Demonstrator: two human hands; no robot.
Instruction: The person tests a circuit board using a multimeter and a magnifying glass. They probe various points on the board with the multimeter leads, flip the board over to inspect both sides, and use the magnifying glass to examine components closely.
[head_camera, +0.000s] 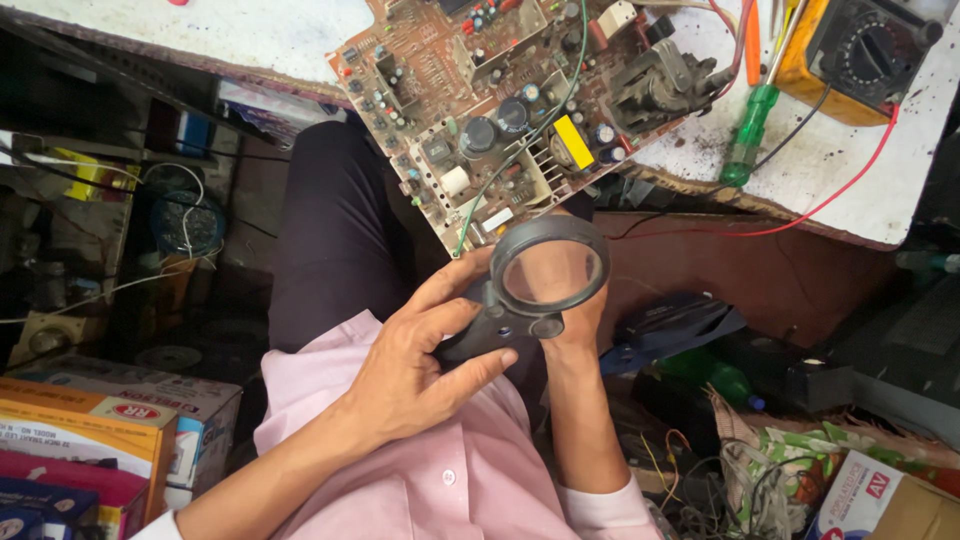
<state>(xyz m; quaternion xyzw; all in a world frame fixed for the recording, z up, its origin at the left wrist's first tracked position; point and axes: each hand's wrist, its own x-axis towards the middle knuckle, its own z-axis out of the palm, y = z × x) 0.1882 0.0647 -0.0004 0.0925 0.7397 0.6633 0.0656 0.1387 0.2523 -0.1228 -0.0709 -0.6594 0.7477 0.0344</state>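
A magnifier (545, 275) is gripped by its handle in the left hand (415, 355) and supported beneath by the right hand (570, 320), just below a circuit board (500, 110) overhanging the table (850, 170).

— Colours above the round dark-grey plastic magnifying glass (545, 275)?
— A reddish-brown circuit board (500, 110) with a yellow block, crossed by a thin green wire (520, 150).
— Right of the board?
— A translucent green-handled screwdriver (750, 135), a yellow-cased multimeter (860, 55), a red lead (800, 215).
— Below the glass?
— A pale pink buttoned shirt (450, 470).
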